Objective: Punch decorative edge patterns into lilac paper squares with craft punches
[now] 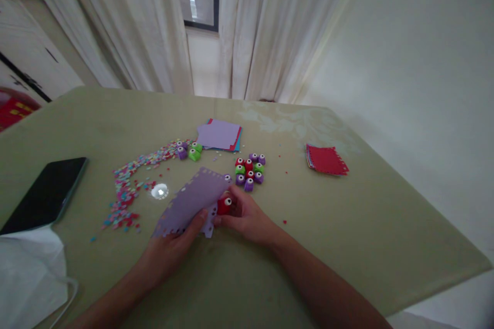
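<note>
My left hand (179, 241) grips a purple paper sheet (196, 195), bent over, with a row of small holes punched along its edges. At the sheet's right edge, my right hand (249, 216) is closed on a red craft punch (224, 205) with an eye on it. Paper seems to sit in the punch, though my fingers hide part of it. Just beyond stands a cluster of red, green and purple punches (249, 170). A smaller group of green and purple punches (189, 150) stands further left, beside a trail of coloured paper bits (129, 177).
Stacked purple, red and blue paper (219, 135) lies at the back. To the right is a red-topped stack with scalloped edges (327, 160). A clear round object (159, 191), a dark phone (46, 193) and a white face mask (33, 277) are on the left.
</note>
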A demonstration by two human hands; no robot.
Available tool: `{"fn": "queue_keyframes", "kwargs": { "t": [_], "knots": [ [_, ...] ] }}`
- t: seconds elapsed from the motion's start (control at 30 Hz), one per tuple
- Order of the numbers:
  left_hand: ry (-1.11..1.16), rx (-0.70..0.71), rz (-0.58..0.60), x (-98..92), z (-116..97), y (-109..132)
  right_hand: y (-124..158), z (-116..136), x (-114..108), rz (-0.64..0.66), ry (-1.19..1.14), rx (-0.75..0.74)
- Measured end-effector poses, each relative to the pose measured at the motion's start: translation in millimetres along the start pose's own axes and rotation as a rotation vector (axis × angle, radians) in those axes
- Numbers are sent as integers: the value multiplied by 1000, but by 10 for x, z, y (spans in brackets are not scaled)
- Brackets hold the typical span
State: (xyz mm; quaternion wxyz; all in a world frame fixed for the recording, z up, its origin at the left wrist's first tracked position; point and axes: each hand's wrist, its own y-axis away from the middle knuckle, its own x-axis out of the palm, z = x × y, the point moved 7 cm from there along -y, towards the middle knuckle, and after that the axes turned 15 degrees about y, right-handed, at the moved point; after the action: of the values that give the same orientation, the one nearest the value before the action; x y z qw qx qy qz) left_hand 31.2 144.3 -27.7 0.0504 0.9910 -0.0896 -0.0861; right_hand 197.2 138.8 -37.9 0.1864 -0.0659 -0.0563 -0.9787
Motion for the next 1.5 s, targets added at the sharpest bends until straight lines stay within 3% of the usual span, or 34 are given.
{"fn": "queue_keyframes", "kwargs": {
  "t": [0.47, 0.73, 0.87, 1.13, 1.5],
  "knots": [
    [98, -2, 41, -17, -65, -58, -57, -65, -85, -32, 16, 119],
    [85, -12, 52, -3, 11, -46, -28, -29, -126, -50, 70, 86],
    [89, 25, 53, 4, 27, -42, -34, -53, -100, -37, -17, 64],
    [16, 3, 63, 14, -18, -37, -14, -170, -179, -244, -76, 21],
    [-8, 10, 0, -52, 15, -74, -64, -122, -182, -227, -114, 3]
  ]
}}
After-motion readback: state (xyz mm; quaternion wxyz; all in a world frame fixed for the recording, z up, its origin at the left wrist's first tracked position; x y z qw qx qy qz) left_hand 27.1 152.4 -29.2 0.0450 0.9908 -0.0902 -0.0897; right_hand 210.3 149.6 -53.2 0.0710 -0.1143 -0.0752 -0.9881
